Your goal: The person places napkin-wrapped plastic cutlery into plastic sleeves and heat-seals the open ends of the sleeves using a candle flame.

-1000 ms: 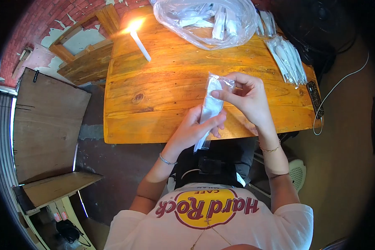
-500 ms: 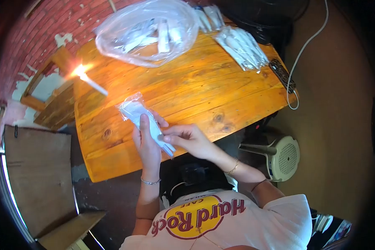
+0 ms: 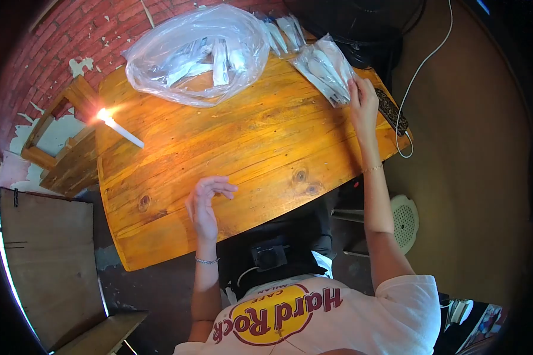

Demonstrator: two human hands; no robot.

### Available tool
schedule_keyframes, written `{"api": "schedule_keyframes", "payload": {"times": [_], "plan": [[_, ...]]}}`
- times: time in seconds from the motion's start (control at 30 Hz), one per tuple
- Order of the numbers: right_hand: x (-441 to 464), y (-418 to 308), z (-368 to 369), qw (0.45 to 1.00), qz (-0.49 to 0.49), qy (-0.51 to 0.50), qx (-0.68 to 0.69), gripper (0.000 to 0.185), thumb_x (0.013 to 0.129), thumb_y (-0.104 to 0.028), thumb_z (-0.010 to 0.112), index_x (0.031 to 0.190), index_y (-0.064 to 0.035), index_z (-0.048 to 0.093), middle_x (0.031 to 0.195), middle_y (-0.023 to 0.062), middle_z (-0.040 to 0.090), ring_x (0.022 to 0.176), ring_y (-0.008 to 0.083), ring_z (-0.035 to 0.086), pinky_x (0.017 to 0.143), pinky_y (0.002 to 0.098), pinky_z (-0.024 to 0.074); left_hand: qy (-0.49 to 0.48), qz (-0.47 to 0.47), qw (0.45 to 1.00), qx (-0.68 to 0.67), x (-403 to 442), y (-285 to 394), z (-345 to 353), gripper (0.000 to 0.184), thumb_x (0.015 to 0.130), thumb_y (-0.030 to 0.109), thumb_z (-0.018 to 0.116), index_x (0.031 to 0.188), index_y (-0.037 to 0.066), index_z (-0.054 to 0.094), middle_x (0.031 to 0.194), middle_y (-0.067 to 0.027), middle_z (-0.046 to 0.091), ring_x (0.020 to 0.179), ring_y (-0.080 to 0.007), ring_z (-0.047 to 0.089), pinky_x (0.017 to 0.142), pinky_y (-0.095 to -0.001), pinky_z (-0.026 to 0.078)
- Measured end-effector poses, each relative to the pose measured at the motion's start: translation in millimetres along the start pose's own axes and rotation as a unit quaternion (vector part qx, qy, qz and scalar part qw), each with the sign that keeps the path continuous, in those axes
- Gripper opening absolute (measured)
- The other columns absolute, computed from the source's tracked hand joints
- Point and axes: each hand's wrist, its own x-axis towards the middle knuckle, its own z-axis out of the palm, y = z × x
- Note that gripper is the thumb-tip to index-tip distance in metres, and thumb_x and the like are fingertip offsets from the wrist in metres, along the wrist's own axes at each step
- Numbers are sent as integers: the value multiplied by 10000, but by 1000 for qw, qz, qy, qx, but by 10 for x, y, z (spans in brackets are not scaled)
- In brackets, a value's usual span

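Note:
My right hand [image 3: 363, 99] reaches to the far right of the wooden table [image 3: 237, 148]. Its fingers are closed on the near edge of a clear plastic packet [image 3: 324, 70] with white, long contents, lying over similar packets. Fingers loosely bent and apart, my left hand [image 3: 206, 200] hovers above the near left part of the table, holding nothing. A lit white candle [image 3: 124, 133] is at the table's left side, its flame toward the wall.
A large open clear plastic bag [image 3: 160, 89] holding white packets stands at the back. More packets [image 3: 282, 34] lie beside it. A dark patterned power strip [image 3: 391, 112] with a white cable [image 3: 423, 77] is at the right edge. A stool [image 3: 405, 223] stands below.
The white packet both hands held is no longer between them. My right hand has moved far right to the packet pile; my left hand has let go and stayed near the front. The view has shifted slightly.

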Motion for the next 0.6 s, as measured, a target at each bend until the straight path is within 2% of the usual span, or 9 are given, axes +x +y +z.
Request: {"api": "schedule_keyframes", "payload": {"times": [0.07,0.1,0.2,0.23,0.4,0.5,0.6], "plan": [[43,118,82,993,-77,-6,-93,158,856,-84,545,937,46,578,746,132,484,641,243,511,591,321,414,-23,-5,1000,14,-16,-27,-16,520,950,383,293,915,-52,577,777,-157,647,666,-180,588,681,-299,448],[48,117,115,985,-110,-27,-133,221,793,-23,569,1010,-28,613,804,131,516,706,273,542,633,374,444,-35,-6,999,22,-15,-32,-22,507,950,370,305,908,-53,581,769,-152,647,660,-178,588,677,-294,449],[34,128,256,958,-173,-90,-211,333,771,-9,570,1093,-85,606,768,109,499,684,248,533,627,352,451,-42,-11,999,27,-20,1,19,459,949,329,345,874,-51,591,750,-143,646,655,-172,594,664,-283,455],[11,148,301,952,-183,-101,-222,400,772,-11,562,1148,-146,593,753,87,477,668,228,517,613,337,456,-48,-10,998,34,-23,-4,13,473,951,338,330,876,-53,586,744,-150,640,663,-182,599,653,-283,455],[-28,278,420,940,-200,-122,-248,345,814,-99,555,1149,-171,592,760,78,461,685,225,507,596,354,451,-62,-15,997,50,-27,8,24,473,955,337,317,881,-54,573,735,-161,630,665,-192,602,633,-280,454],[-51,262,409,945,-185,-130,-237,317,830,-149,555,1144,-174,593,763,80,461,693,231,507,598,355,447,-59,-26,998,14,-13,18,48,389,943,274,389,876,-50,592,757,-128,638,712,-177,619,649,-262,462],[-23,341,435,950,-192,-124,-214,313,833,-208,565,1141,-160,593,774,90,473,703,253,505,623,365,437,-72,-29,996,40,-9,5,30,368,938,264,409,873,-49,591,764,-125,636,718,-173,621,646,-255,460]]}}
